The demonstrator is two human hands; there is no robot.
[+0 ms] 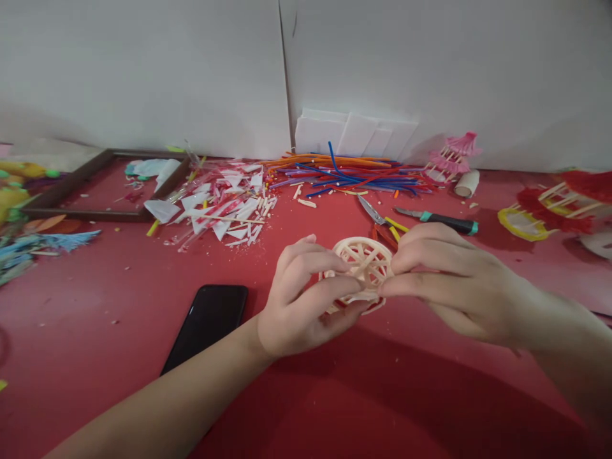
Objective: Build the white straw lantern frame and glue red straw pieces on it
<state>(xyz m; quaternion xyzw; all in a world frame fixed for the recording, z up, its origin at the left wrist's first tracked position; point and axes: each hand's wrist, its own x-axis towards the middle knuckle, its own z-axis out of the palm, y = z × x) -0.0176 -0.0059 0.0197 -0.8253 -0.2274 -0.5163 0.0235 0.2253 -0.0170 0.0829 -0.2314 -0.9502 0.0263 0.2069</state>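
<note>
A small round cream-coloured frame of thin sticks, shaped like a spoked wheel, is held above the red table at centre. My left hand grips its left side with fingers curled around the rim. My right hand pinches its right edge between thumb and fingers. Both hands are closed on the frame.
A black phone lies left of my left forearm. Behind are red-handled scissors, a green-tipped knife, a bundle of coloured straws, paper and stick scraps, a brown frame, and small lantern models at right.
</note>
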